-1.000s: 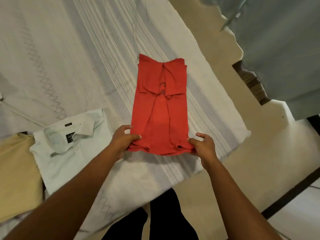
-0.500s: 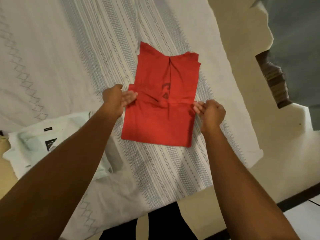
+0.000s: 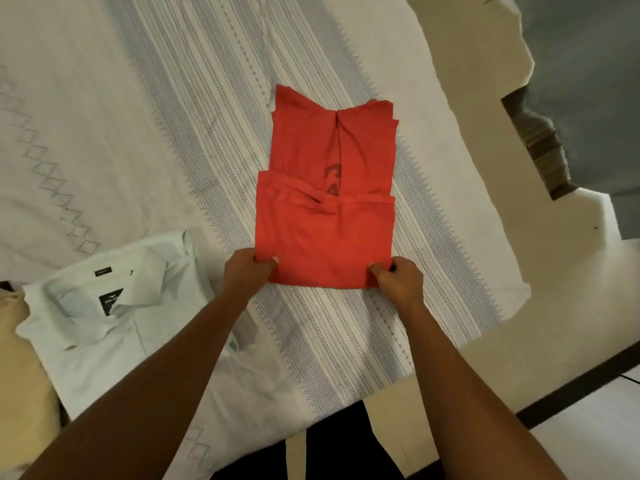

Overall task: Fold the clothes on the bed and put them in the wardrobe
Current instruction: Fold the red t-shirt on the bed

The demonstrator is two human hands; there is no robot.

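- Red shirt (image 3: pixel 325 209) lies half-folded on the striped bed (image 3: pixel 194 109).
- Left hand (image 3: pixel 246 273) pinches its near-left corner.
- Right hand (image 3: pixel 398 277) pinches its near-right corner, fingers curled closed.

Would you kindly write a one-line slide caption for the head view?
Both hands, left and right, pinch the near corners of a half-folded red shirt on the striped bedspread.

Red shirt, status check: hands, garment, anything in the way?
Left hand and right hand pinch the near corners. Red shirt lies partly folded on the bed. White shirt alongside, clear.
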